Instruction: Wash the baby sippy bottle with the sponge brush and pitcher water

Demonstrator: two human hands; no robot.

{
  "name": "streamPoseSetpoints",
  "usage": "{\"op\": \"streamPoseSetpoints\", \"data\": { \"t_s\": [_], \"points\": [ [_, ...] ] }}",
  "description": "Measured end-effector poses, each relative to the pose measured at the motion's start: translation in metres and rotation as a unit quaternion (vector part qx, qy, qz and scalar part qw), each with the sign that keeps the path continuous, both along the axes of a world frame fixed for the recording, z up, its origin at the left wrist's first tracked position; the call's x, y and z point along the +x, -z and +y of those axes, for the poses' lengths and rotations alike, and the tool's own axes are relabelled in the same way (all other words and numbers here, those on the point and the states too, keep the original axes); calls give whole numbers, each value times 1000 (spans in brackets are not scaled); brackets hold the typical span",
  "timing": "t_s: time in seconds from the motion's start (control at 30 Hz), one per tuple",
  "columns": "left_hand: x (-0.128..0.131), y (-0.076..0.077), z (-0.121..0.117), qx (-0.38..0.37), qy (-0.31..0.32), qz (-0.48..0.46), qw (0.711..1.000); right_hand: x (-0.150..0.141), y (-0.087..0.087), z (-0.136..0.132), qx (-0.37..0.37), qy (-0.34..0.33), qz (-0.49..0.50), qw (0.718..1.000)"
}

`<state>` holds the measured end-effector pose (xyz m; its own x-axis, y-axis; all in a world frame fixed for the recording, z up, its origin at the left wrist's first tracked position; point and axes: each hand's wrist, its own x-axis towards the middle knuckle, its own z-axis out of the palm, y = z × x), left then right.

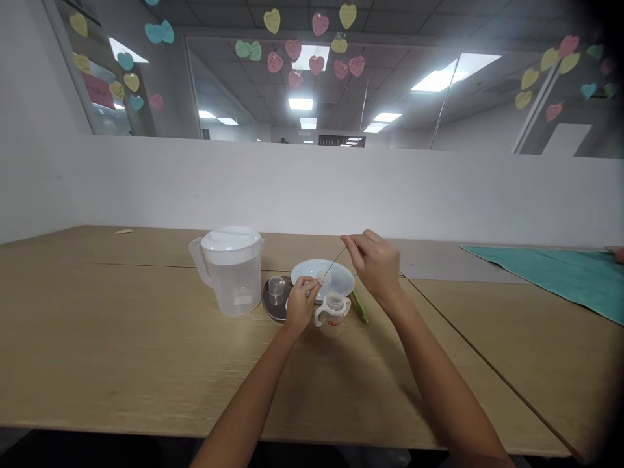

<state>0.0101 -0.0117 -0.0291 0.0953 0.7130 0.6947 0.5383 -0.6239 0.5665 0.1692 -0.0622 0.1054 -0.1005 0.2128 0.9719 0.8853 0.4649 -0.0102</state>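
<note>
My left hand (300, 304) pinches a small, clear round bottle part (324, 278) over the near side of a white bowl (345, 279). Raised to its right, my right hand (377, 261) has its fingertips closed on a thin dark rod (335, 261). The rod slants down to the clear part; whether its tip goes inside is too small to tell. Just below stands an uncapped clear baby bottle (333, 321) with two white handles and red print. A clear cap (275, 287) rests on a round metal tray (268, 307), partly behind my left hand.
Left of the tray stands a lidded plastic pitcher (237, 279). A green slender item (359, 307) lies right of the bowl. A teal cloth (560, 273) covers part of the right table, with a bit of someone's hand (619, 255) at its far edge. A white wall (312, 188) rises behind.
</note>
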Motion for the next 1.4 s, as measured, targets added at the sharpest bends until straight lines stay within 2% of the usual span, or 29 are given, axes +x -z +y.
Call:
{"op": "streamPoseSetpoints", "data": {
  "t_s": [0.17, 0.27, 0.33, 0.4, 0.5, 0.6, 0.67, 0.87, 0.97, 1.1, 1.17, 1.2, 1.23, 1.33, 1.4],
  "points": [
    [-1, 0, -3, 2, -3, 15, 1000, 20, -15, -7, 46, 24, 116, 992],
    [-1, 1, -4, 10, -2, 14, 1000, 35, -11, 7, 1, -2, 190, 982],
    [-1, 1, -4, 13, -6, 12, 1000, 43, 3, 31, -84, -37, 214, 973],
    [-1, 3, -4, 15, -11, 13, 1000, 49, 26, 62, -191, -62, 222, 954],
    [-2, 5, -2, 18, -21, 18, 999, 52, 69, 107, -351, -70, 235, 904],
    [-2, 6, -1, 17, -27, 19, 999, 51, 102, 133, -417, -39, 201, 886],
    [-2, 5, -1, 15, -30, 21, 999, 51, 113, 137, -430, -24, 181, 884],
    [0, 1, -4, -2, -34, 12, 999, 48, 115, 124, -420, 59, 96, 901],
    [0, 0, -5, -6, -26, 6, 1000, 43, 115, 118, -424, 103, 58, 898],
    [0, 0, -5, -12, -26, 1, 1000, 38, 101, 113, -427, 110, 37, 897],
    [0, 0, -5, -18, -24, -7, 1000, 36, 87, 108, -437, 76, 28, 896],
    [0, 0, -5, -22, -22, -12, 999, 35, 78, 104, -452, 39, 20, 891],
    [1, 0, -5, -25, -21, -15, 999, 33, 71, 99, -484, -30, 12, 874],
    [2, 1, -6, -26, -18, -5, 1000, 22, 55, 83, -574, -229, -24, 786],
    [2, 0, -6, -18, -18, 16, 1000, 13, 54, 76, -589, -324, -35, 739]
  ]
}}
